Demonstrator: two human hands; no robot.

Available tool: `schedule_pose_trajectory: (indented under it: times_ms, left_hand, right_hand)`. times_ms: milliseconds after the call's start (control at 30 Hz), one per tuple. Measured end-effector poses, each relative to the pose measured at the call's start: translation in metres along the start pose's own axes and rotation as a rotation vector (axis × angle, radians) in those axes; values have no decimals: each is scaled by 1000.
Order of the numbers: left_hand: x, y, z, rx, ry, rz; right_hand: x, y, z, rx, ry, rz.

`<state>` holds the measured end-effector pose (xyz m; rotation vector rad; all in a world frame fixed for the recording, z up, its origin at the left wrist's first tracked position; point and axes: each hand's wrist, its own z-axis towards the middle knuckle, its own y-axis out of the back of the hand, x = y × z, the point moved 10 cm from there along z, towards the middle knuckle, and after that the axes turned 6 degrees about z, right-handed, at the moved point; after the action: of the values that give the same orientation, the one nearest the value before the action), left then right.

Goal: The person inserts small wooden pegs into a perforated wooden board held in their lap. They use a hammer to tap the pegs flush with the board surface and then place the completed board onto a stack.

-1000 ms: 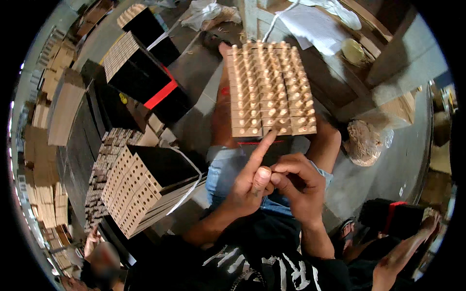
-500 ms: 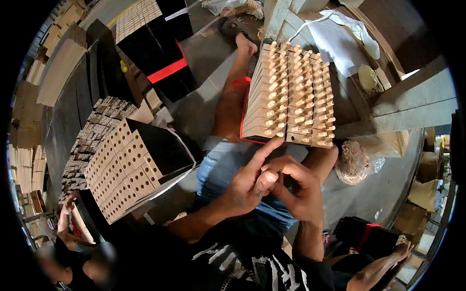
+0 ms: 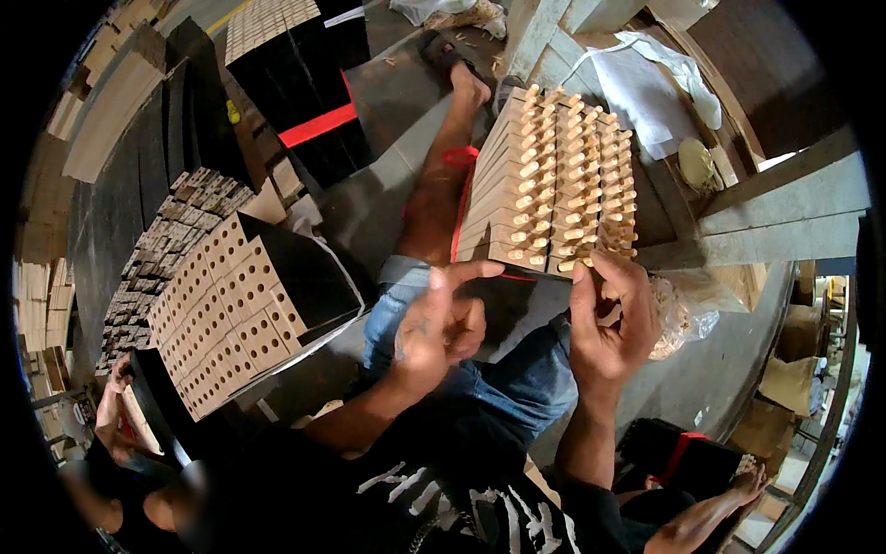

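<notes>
A bundle of pale wooden blocks (image 3: 489, 222) with black sides rests at my knees, wooden dowels (image 3: 574, 189) standing in rows from its upper face. At the bundle's near edge, thumb and forefinger of my right hand (image 3: 614, 319) pinch a wooden dowel (image 3: 574, 264); its end is at a hole position, but how deep it sits is hidden. My left hand (image 3: 434, 323) is just below the bundle's near left corner. Its forefinger points at that corner, while the other fingers curl toward the palm. What they hold, if anything, is hidden.
To the left stands a strapped bundle of drilled blocks (image 3: 226, 319), with stacked strips behind it. Black bundles with a red band (image 3: 318, 126) stand farther off. A plastic bag of dowels (image 3: 666, 319) lies right of my knee, near a wooden frame (image 3: 784, 208). Other people's hands (image 3: 111, 406) show at lower left and right.
My hands, together before, are now apart. The right one has moved up and right to the bundle's near edge with a dowel; the left has shifted slightly left and its forefinger has swung rightward.
</notes>
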<state>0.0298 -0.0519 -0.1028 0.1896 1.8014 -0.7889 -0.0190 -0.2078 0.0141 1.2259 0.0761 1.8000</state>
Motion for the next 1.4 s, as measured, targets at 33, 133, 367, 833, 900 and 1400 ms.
schedule_pose_trajectory:
  times_ms: [33, 133, 367, 833, 900, 1400]
  left_hand:
    - [4, 3, 0, -11, 10, -46]
    - [10, 5, 0, -25, 23, -118]
    - [-2, -2, 4, 50, 110, -528]
    - [-26, -26, 1, 257, 33, -765]
    - [-18, -33, -3, 204, 6, -761]
    - [79, -93, -29, 257, 184, -183]
  right_hand:
    - [4, -1, 0, 0, 56, -39]
    - [14, -2, -1, 7, 205, -170]
    - [34, -12, -4, 113, 395, -231]
    - [24, -11, -24, 220, 197, -89]
    - [27, 1, -50, 168, 242, -69]
    - [-38, 17, -149, 236, -22, 138]
